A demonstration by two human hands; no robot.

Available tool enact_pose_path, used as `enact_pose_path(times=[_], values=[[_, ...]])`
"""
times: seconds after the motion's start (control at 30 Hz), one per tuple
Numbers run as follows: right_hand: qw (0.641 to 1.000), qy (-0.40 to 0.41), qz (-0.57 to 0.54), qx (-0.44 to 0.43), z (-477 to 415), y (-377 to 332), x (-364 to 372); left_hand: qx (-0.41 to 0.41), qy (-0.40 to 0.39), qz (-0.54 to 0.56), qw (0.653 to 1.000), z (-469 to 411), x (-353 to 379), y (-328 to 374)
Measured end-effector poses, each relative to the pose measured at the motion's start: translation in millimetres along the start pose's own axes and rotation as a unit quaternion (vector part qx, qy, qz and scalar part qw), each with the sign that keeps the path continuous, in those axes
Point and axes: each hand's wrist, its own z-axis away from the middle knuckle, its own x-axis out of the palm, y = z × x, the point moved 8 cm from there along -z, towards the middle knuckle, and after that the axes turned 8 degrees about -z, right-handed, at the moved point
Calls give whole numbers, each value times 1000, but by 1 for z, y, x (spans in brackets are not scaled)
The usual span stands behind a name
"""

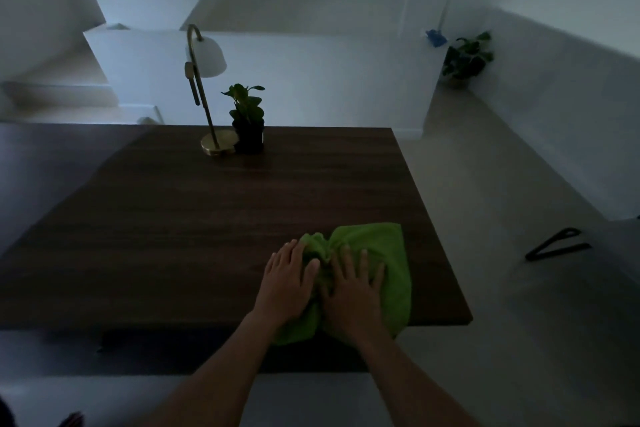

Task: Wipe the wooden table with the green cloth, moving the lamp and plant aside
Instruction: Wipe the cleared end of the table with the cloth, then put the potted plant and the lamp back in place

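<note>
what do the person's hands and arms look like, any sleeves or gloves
The left hand and right hand wear no gloves, and no sleeves show up to the frame's edge. No watch or ring shows in the dim light.

Far right corner, from where you stand: a leafy potted floor plant (465, 57) by the wall, with a blue object (434, 37) just beside it, too blurred to identify. To your right, a black V-shaped object (532, 255) lies on a pale surface.

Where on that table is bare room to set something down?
Bare: the table's left half, and the middle between plant and green cloth. Crowded: lamp beside plant at the far edge; left hand, right hand on the cloth.
</note>
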Motion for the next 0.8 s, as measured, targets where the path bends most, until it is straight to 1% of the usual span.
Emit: enact_pose_path(times=[0.07,0.13,0.2,0.23,0.33,0.47,0.53,0.57,0.63,0.7,0.8], values=[[998,-12,0,-58,13,-13,9,-8,1,-10,1000,6,0,-5],[997,-20,-11,-75,13,-9,8,3,-21,-82,996,10,4,-8],[998,-27,-26,-59,10,2,1,7,-34,-136,990,12,6,-10],[998,-22,-35,-44,8,9,-3,4,-36,-143,989,11,6,-10],[999,-9,-48,6,3,30,-13,1,-35,-122,992,9,3,-10],[994,-22,-55,88,-12,46,-28,12,-19,-107,994,-4,-10,-13],[993,16,-61,102,-28,32,-49,17,-5,-118,993,-18,-20,-17],[993,47,-60,88,-38,20,-61,19,2,-124,992,-28,-26,-20],[995,84,-49,24,-59,-11,-79,24,20,-113,993,-48,-43,-23],[995,78,-51,-24,-88,-41,-85,17,36,-86,995,-74,-66,-30],[995,51,-61,-57,-138,-78,-90,-4,59,-63,996,-113,-103,-51]])
